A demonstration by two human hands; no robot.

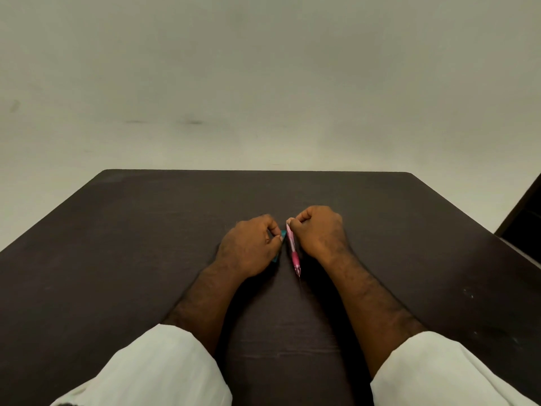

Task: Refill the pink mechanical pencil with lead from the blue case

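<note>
My right hand grips the pink mechanical pencil near its top end, with the tip pointing down toward me just above the dark table. My left hand is curled round the blue lead case; only slivers of blue show by my fingertips and below my palm. The two hands sit side by side at the table's middle, a narrow gap between them. Any lead is too thin to see.
A pale wall rises beyond the table's far edge. A dark piece of furniture stands off the table's right corner. My white sleeves cover both forearms near the front edge.
</note>
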